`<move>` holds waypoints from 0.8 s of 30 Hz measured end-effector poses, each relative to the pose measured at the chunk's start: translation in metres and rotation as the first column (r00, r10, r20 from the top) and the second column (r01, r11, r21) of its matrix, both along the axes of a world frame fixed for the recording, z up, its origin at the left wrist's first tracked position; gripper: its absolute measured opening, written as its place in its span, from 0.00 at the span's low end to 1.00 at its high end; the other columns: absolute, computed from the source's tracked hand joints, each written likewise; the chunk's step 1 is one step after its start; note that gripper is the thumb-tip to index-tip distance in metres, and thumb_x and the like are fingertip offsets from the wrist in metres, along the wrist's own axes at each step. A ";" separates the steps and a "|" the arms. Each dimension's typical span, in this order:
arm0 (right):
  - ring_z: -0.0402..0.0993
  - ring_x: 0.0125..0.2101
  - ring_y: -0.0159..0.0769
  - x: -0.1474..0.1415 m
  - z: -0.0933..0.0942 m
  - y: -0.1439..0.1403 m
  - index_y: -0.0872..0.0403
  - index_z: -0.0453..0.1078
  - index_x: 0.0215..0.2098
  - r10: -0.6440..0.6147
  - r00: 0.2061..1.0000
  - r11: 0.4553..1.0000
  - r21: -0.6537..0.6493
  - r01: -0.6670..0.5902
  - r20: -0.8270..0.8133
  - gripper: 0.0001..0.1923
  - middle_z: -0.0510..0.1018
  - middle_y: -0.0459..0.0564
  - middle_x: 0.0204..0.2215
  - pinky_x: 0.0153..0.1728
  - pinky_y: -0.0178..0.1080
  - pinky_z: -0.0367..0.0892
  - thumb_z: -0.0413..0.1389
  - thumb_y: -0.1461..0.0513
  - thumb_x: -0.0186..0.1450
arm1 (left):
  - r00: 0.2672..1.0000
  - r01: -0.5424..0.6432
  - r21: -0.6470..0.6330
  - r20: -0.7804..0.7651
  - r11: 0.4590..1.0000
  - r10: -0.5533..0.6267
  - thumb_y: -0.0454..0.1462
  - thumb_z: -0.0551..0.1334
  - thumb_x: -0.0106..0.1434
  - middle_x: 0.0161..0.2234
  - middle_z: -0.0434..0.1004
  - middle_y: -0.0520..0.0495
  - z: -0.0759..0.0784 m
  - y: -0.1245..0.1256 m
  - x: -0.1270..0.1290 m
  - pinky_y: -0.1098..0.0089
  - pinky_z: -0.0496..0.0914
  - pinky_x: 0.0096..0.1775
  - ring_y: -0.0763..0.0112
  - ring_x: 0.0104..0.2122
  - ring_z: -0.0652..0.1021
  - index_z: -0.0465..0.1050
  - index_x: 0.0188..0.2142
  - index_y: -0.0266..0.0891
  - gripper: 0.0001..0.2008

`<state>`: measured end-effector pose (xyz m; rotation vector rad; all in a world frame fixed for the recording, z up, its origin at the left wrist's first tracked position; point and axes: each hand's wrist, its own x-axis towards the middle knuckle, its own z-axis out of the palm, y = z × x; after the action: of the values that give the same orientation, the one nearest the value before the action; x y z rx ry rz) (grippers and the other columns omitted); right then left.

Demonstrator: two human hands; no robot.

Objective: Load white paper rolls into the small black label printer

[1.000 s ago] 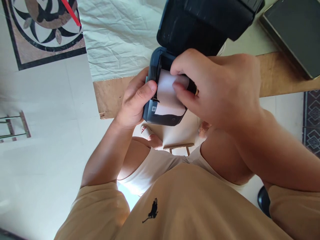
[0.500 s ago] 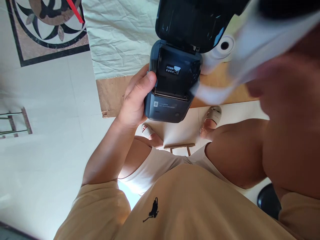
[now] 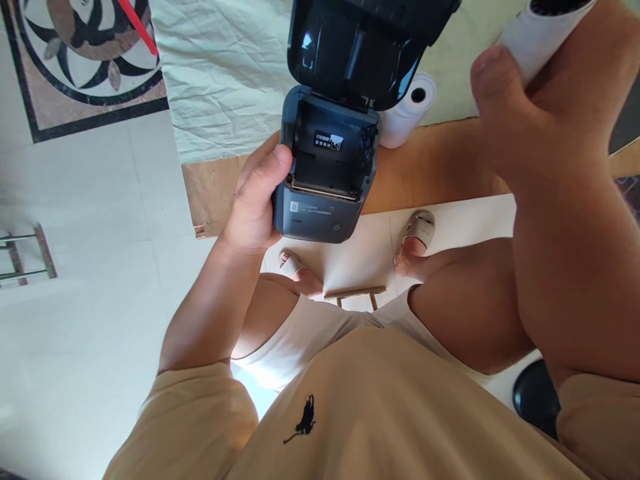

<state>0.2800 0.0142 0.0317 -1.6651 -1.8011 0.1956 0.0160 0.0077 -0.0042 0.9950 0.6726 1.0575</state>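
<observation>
My left hand (image 3: 257, 193) is wrapped round the left side of a dark blue label printer (image 3: 317, 220), its thumb on the rim. The printer's black lid (image 3: 350, 53) stands wide open, and the paper bay inside shows a small printed sticker (image 3: 329, 140) and no roll. Over at the upper right, my right hand (image 3: 545, 120) grips a white paper roll (image 3: 547, 40) with a dark hollow core, partly cut off by the frame. Just behind the printer, a second white paper roll (image 3: 413, 107) rests on the table, half covered by the lid.
A pale green cloth (image 3: 220, 80) covers most of the wooden table (image 3: 430, 167). Something red and thin (image 3: 140, 27) is at the upper left, over the patterned floor. Below are my sandalled feet (image 3: 417, 233), a small wooden stool (image 3: 355, 292) and a black rounded object (image 3: 537, 397).
My right hand has drawn the white roll away from the printer to the upper right, so the bay is uncovered. The printer in my left hand has shifted slightly left in view.
</observation>
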 end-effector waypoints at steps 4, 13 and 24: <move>0.65 0.34 0.30 -0.002 0.000 0.007 0.57 0.63 0.39 -0.052 0.977 0.997 0.060 0.041 0.205 0.18 0.70 0.51 0.35 0.38 0.38 0.61 0.50 0.54 0.55 | 0.999 0.028 0.010 -0.022 1.000 -0.027 0.50 0.55 0.51 0.29 0.73 0.45 0.001 0.001 0.000 0.65 0.65 0.24 0.56 0.38 0.77 0.70 0.32 0.46 0.14; 0.68 0.43 0.37 -0.009 0.006 0.001 0.57 0.63 0.46 -0.055 0.978 0.997 0.069 0.043 0.199 0.24 0.69 0.50 0.42 0.47 0.47 0.62 0.55 0.57 0.51 | 0.997 0.029 0.022 -0.076 0.999 -0.027 0.50 0.53 0.54 0.30 0.73 0.46 0.005 -0.003 -0.001 0.64 0.67 0.27 0.57 0.38 0.77 0.69 0.33 0.46 0.14; 0.65 0.35 0.31 -0.048 0.003 -0.009 0.51 0.61 0.46 0.140 0.970 0.985 -0.129 -0.116 0.201 0.22 0.70 0.48 0.42 0.32 0.35 0.59 0.53 0.59 0.52 | 0.995 -0.100 0.016 0.002 0.995 0.100 0.52 0.50 0.53 0.35 0.77 0.47 -0.001 -0.001 0.004 0.58 0.70 0.33 0.54 0.43 0.75 0.70 0.32 0.48 0.17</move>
<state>0.2323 0.0049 0.0343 -1.7037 -2.0932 0.1914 0.0197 0.0067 -0.0057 0.9831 0.7198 1.1524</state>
